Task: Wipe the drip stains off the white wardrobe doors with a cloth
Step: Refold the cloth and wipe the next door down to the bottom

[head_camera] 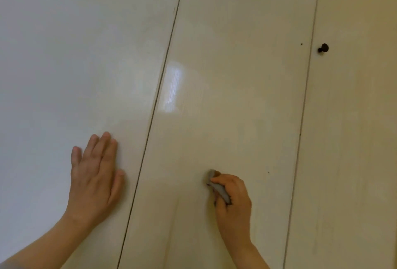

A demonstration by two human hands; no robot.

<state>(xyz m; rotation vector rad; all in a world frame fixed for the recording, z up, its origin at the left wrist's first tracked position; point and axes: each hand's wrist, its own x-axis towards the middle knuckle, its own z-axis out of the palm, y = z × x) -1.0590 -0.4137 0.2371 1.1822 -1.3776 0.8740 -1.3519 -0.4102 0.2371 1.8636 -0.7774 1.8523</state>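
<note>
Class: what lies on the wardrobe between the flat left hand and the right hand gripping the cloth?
Head view: only bare door panel and the dark seam where two doors meet.

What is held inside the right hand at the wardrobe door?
A small grey wadded cloth sticks out above the right hand, against the middle white glossy wardrobe door. Its fingers cover the rest, so its full size is hidden.

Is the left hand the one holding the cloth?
No, the left hand lies flat and open on the left door, while the right hand grips the grey cloth against the middle door.
</note>
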